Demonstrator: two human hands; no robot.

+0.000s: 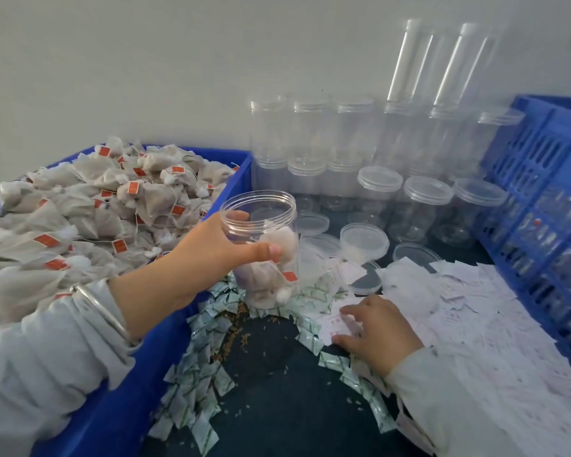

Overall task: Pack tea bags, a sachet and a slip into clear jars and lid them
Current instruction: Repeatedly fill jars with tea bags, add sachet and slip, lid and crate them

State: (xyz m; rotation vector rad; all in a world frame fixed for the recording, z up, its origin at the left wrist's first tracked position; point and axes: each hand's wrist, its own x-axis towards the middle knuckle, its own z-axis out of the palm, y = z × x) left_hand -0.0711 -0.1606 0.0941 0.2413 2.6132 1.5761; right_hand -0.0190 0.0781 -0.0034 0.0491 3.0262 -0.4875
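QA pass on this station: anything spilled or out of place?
Yes. Small brown granules lie scattered on the dark table among the sachets, just below the open jar in the left hand. They look like spilled tea, though source is unclear.

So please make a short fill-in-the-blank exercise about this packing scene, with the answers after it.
1. The left hand holds a clear plastic jar that has no ____ on it.
2. The right hand rests on white paper ____.
3. The grey tea bags lie heaped in a ____ plastic tub.

Answers: lid; slips; blue
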